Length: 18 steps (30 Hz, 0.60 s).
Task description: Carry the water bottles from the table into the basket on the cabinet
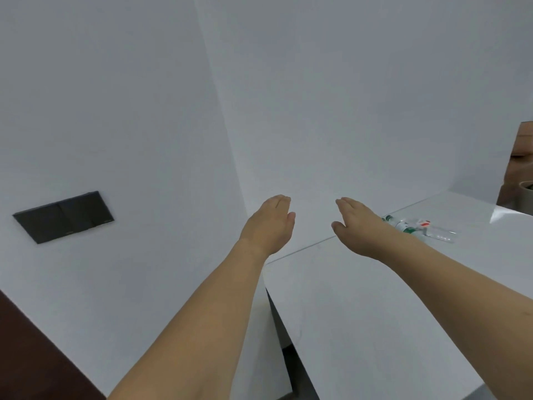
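Note:
Two clear water bottles lie on their sides on the white table [375, 298]: one with a green label [401, 225], partly hidden behind my right wrist, and one with a red-and-white label [432, 229] just to its right. My right hand [356, 223] hovers flat, palm down, above the table's far left corner, just left of the bottles and holding nothing. My left hand [269, 222] is held out level with it, left of the table's edge, fingers together and extended, holding nothing. No basket or cabinet shows.
White walls meet in a corner ahead. A dark double switch plate [63, 216] is on the left wall. Brown cardboard boxes [519, 157] and a grey round container [526, 197] stand at the table's far right. Dark floor shows at the lower left.

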Each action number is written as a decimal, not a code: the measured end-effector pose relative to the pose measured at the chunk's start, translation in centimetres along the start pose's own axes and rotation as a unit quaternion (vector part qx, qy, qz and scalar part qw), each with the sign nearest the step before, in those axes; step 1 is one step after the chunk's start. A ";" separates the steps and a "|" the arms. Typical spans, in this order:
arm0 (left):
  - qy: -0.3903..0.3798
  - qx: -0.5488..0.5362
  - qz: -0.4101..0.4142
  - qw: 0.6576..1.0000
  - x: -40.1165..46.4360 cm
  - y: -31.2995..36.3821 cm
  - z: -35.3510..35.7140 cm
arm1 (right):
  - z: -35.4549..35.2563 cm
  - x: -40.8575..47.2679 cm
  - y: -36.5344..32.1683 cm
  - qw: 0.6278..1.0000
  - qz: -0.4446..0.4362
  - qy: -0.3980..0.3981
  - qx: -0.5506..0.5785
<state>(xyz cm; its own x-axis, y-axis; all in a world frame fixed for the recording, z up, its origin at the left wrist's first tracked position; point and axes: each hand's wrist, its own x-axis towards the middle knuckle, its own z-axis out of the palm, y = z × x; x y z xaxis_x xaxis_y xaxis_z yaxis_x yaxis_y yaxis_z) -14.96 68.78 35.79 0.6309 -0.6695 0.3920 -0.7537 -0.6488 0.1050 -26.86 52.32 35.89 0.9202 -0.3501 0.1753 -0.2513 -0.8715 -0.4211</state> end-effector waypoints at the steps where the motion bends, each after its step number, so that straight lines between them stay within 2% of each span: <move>1: -0.002 0.002 -0.003 1.000 0.3 0.8 0.4 | -0.2 0.1 0.9 1.000 -0.004 -0.001 0.001; 9: -0.028 0.008 -0.035 0.999 5.2 4.5 5.9 | -0.3 4.2 9.8 0.999 -0.010 -0.035 0.004; 18: -0.063 -0.025 -0.081 0.994 16.0 7.6 14.9 | -1.2 13.6 20.8 0.998 0.003 -0.066 0.003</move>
<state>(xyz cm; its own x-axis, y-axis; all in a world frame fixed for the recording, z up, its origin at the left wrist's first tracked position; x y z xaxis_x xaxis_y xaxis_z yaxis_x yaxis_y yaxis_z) -7.82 47.79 29.25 0.7608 -0.5991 0.2495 -0.6461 -0.7355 0.2038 -19.93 29.04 30.55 0.9503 -0.3067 0.0541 -0.2555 -0.8672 -0.4275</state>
